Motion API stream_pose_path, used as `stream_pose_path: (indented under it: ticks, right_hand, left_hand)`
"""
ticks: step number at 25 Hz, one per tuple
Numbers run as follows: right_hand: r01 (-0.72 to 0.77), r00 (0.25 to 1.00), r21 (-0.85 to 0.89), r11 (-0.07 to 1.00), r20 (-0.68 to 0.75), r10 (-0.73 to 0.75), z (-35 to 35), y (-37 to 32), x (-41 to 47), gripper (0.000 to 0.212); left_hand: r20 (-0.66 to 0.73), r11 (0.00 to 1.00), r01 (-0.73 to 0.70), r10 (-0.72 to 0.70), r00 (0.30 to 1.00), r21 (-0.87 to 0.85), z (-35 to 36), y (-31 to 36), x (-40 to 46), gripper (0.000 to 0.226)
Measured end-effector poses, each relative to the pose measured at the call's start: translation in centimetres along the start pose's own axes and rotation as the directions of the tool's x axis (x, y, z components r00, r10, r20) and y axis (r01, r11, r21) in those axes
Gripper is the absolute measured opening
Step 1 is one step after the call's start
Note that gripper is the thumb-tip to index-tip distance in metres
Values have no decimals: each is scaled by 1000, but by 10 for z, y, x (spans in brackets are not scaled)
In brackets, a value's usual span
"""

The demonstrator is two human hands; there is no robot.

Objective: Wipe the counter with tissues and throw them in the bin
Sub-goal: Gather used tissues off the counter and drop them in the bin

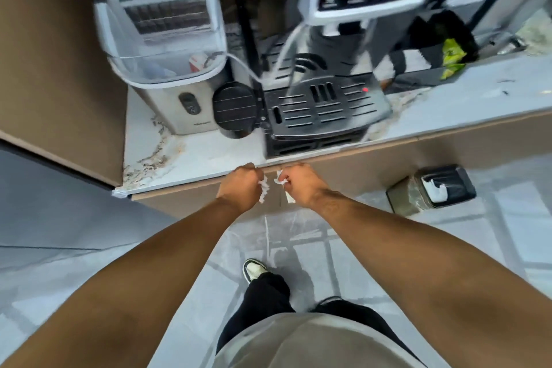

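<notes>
Both my hands hover side by side just below the front edge of the marble counter. My left hand is curled into a fist round a crumpled white tissue that pokes out on its right side. My right hand grips a second crumpled white tissue, with a corner showing under the wrist. The two tissues are a small gap apart. A small bin with a dark swing lid stands on the floor to the right, against the counter's brown front.
On the counter stand a silver ice maker at the left and a black coffee machine with a drip tray in the middle. A green packet lies further right. A brown cabinet wall closes the left side. Grey tiled floor lies below.
</notes>
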State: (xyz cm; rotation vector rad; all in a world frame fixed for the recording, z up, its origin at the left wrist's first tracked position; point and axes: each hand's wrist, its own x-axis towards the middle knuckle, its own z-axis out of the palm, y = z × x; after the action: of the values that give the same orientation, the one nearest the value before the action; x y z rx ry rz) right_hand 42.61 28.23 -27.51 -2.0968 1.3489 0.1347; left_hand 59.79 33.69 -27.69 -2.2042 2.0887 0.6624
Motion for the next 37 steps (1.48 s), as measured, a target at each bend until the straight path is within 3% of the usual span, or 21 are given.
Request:
stream_pose_path:
  ticks: [9, 15, 21, 27, 32, 37]
  right_hand:
    - [-160, 969, 49, 986, -181, 166, -61, 170, -118, 24]
    - [-363, 864, 271, 892, -262, 431, -86, 284, -190, 19]
    - [-456, 760, 448, 769, -254, 598, -99, 374, -217, 19]
    - [-554, 687, 514, 655, -163, 708, -130, 468, -192, 17]
    - [-620, 641, 498, 607, -126, 758, -177, 532, -159, 18]
    - [-627, 663, 473, 619, -93, 743, -206, 583, -133, 18]
  left_hand:
    - [62, 948, -296, 291, 955, 112, 35, 201, 28, 27]
    - [115, 884, -454, 443, 889, 109, 57, 324, 55, 25]
    - [187, 809, -575, 550, 814, 124, 90, 424, 103, 23]
    - [245, 774, -630, 600, 762, 63, 131, 502, 198, 19]
    - [274, 820, -571, 560, 782, -47, 135, 550, 263, 16]
    - [300, 854, -516, 509, 807, -59, 137, 581, 307, 12]
